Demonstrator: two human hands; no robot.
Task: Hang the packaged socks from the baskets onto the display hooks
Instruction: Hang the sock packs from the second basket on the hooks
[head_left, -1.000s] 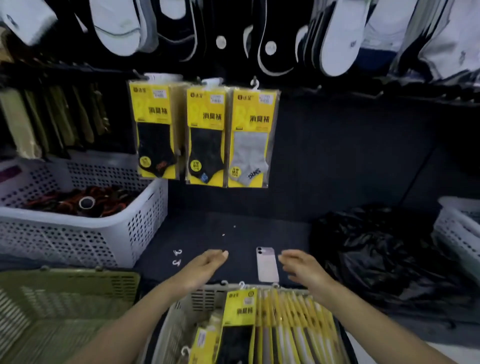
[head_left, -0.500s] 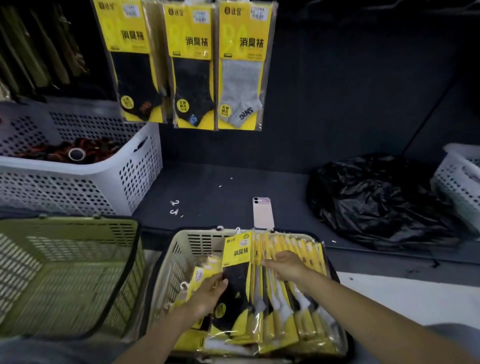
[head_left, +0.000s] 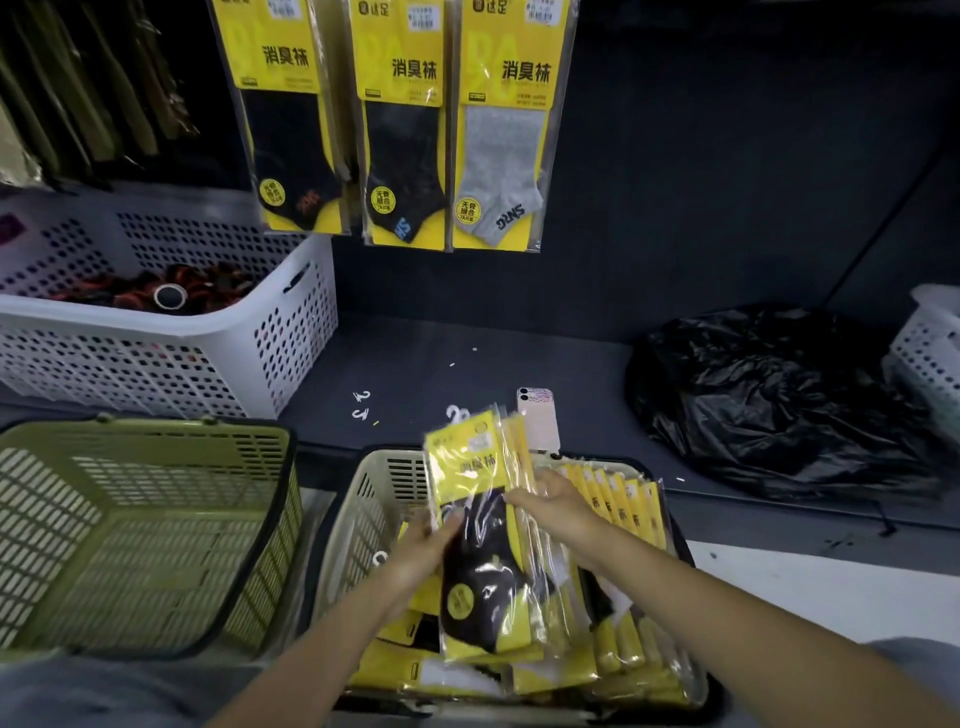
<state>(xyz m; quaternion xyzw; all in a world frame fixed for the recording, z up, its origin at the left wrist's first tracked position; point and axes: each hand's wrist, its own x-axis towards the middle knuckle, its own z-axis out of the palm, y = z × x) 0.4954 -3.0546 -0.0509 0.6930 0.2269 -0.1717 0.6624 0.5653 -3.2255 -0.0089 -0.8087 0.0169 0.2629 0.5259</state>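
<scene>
- Dark wall panelling rises behind a dark shelf (head_left: 415, 358); both hands work just in front of the shelf's front edge.
- The left hand (head_left: 418, 553) grips the left side of a bundle of sock packs (head_left: 475, 566), fingers curled behind it and thumb on the front film.
- The right hand (head_left: 553, 506) holds the bundle's right side, fingers wrapped over the edges of several packs. How many it has is hard to count through the blur.
- The bundle stands upright and is lifted partly out of the beige basket (head_left: 366, 512), its white hanger tabs topmost and level with the shelf's front edge.
- More packs (head_left: 621, 501) stand in a row in the basket on the right, and others lie flat at its bottom, so plenty is still to be hung.
- A green basket (head_left: 150, 525) to the left holds no packs that I can see.
- On the shelf, a phone (head_left: 540, 423) lies near the front edge just behind the bundle, with loose white hooks (head_left: 361, 405) to its left.
- A black bag (head_left: 779, 405) sits toward the right end, and a white basket (head_left: 171, 374) of dark goods toward the left.
- Three hanging packs (head_left: 402, 124) are already up side by side above the shelf's back edge.
- I judge the job early: a few packs are hung, one bundle is in hand, and most of the basket remains.
</scene>
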